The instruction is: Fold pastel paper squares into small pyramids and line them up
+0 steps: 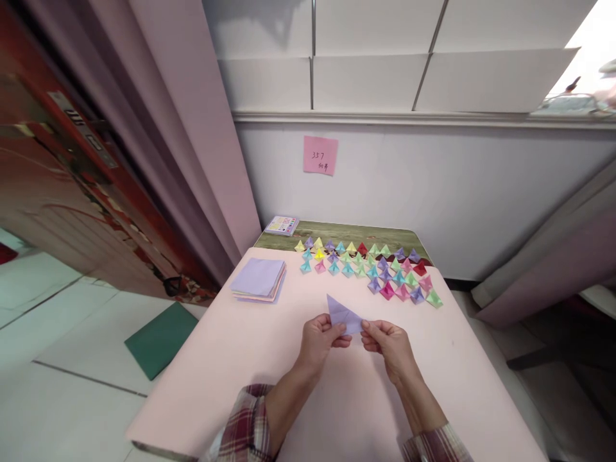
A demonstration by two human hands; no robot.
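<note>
A lavender sheet of origami paper [344, 317], folded to a pointed shape, is held above the table between both hands. My left hand [320, 340] pinches its left side, thumb on the front and fingers curled behind. At its right corner my right hand [386, 343] grips the paper between thumb and fingers. Beyond the hands stand several small folded paper pieces [360, 259] in rows, coloured purple, yellow, green, blue, pink and red. To the left lies a stack of square paper [258, 278] with a lavender sheet on top.
The table [202, 391] has a pale pink cover and a green wood-patterned strip at the back. A printed packet [282, 224] lies at the far left corner. On the wall hangs a pink note [320, 155]. A green board [161, 339] is on the floor at left.
</note>
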